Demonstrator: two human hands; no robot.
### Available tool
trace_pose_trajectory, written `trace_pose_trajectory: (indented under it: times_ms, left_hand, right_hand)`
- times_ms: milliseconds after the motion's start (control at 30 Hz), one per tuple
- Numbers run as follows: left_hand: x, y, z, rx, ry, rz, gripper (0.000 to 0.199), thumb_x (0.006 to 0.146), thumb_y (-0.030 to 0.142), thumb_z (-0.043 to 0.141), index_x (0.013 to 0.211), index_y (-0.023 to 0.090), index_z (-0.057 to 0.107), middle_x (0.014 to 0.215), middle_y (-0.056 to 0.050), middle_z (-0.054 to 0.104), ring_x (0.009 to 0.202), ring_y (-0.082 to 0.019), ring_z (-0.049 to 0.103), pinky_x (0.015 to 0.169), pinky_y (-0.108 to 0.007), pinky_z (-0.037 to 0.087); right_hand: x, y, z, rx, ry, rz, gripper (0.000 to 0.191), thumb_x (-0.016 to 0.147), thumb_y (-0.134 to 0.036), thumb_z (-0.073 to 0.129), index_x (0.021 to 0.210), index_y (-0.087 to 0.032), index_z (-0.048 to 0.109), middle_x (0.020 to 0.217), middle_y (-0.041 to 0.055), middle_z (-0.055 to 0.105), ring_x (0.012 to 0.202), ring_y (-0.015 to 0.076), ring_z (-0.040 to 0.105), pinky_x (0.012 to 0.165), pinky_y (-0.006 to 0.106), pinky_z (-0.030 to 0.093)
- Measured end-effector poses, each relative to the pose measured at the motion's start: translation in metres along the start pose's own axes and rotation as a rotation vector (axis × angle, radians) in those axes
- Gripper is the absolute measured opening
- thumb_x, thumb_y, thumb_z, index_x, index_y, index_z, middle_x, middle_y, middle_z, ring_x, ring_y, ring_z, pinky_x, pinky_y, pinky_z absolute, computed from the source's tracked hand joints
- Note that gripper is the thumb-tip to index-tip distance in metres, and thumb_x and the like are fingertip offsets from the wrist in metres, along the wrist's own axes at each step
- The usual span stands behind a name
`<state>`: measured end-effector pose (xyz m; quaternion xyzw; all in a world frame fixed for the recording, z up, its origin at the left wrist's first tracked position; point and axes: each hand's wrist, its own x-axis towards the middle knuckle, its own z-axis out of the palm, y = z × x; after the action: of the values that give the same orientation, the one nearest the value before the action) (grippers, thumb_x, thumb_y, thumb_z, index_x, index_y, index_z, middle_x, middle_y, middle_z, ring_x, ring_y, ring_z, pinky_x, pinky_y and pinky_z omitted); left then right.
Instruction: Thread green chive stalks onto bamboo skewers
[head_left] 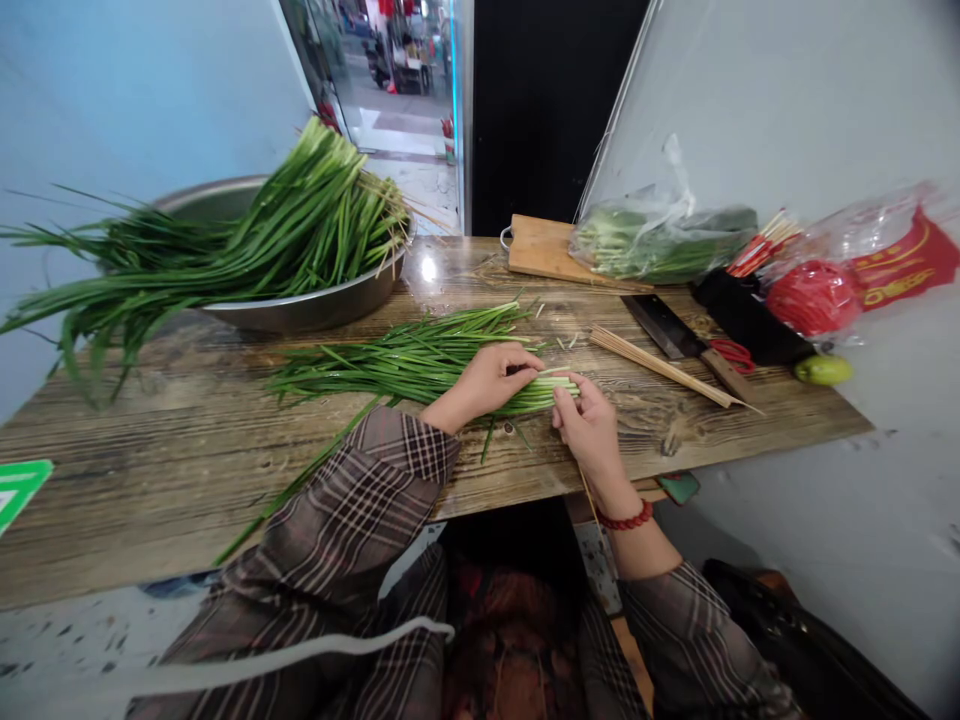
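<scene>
Long green chives (375, 362) lie across the wooden table, with their pale stem ends to the right. My left hand (495, 380) rests over the stems, its fingers curled on them and its thumb near the forefinger. Just right of it, my right hand (589, 425) pinches the pale stem ends between thumb and fingers. A thin wooden skewer (589, 500) hangs down from beneath my right hand, past the table's front edge. More loose chives (484, 318) lie just behind the ones under my hands.
A metal basin (307, 312) heaped with chives stands at the back left. Toward the right lie skewers (656, 368), a cleaver (682, 340), a cutting board (547, 248), bagged greens (660, 240), a black holder (750, 320), red string (814, 297) and a green fruit (823, 370).
</scene>
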<state>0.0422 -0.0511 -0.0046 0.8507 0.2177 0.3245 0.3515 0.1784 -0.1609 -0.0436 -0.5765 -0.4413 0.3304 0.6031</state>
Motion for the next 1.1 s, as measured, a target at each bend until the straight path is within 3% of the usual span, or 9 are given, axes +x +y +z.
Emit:
trace_pose_trajectory:
  times_ms: [767, 1100]
  left_hand:
    - [-0.0004, 0.0000, -0.0006, 0.003, 0.002, -0.022, 0.015, 0.082, 0.014, 0.058, 0.083, 0.014, 0.073, 0.079, -0.004, 0.069, 0.077, -0.014, 0.062, 0.075, -0.026, 0.046]
    - [-0.0005, 0.0000, -0.0004, 0.002, -0.008, 0.015, 0.016, 0.082, 0.011, 0.057, 0.083, 0.013, 0.073, 0.077, -0.004, 0.068, 0.077, -0.013, 0.061, 0.077, -0.026, 0.046]
  right_hand:
    - [-0.0026, -0.0083, 0.0026, 0.013, 0.003, 0.054, 0.040, 0.085, -0.043, 0.057, 0.112, -0.014, 0.054, 0.048, -0.0088, 0.049, 0.037, 0.0057, 0.036, 0.037, 0.018, 0.027]
    - [-0.0022, -0.0044, 0.0016, -0.029, 0.021, -0.010, 0.046, 0.087, -0.038, 0.055, 0.128, -0.017, 0.048, 0.049, -0.0090, 0.049, 0.037, 0.0068, 0.040, 0.039, 0.019, 0.031]
